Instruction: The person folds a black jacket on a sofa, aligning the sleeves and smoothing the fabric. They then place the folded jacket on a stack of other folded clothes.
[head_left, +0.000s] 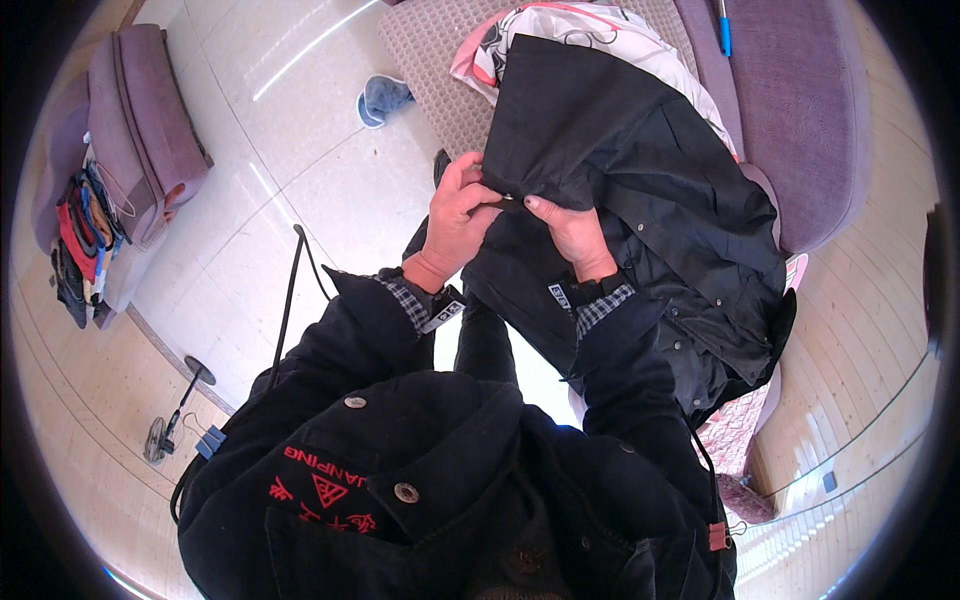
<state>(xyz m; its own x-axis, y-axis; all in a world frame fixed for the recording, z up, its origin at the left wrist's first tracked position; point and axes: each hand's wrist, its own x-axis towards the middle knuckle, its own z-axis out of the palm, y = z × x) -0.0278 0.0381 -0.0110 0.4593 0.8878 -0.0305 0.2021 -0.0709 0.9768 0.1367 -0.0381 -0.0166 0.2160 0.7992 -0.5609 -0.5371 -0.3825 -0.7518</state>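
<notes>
A black cloth garment (675, 195) with metal snaps lies over a sofa seat and hangs down in front of me. My left hand (457, 221) pinches the near left corner of a flat black flap, its thumb and forefinger beside a small shiny snap (508, 196). Facing it, my right hand (574, 229) grips the same edge, the thumb on top and the other fingers hidden beneath the cloth. A small gap parts the two thumbs. More snaps show along the garment's folds on the right.
Under the garment, a white and pink patterned cloth (637, 45) covers part of the textured sofa seat (427, 45). A blue pen (724, 37) lies by the purple backrest (795, 127). A blue slipper (384, 101) is on the tiled floor. Folded clothes (86, 232) lie on another sofa, far left.
</notes>
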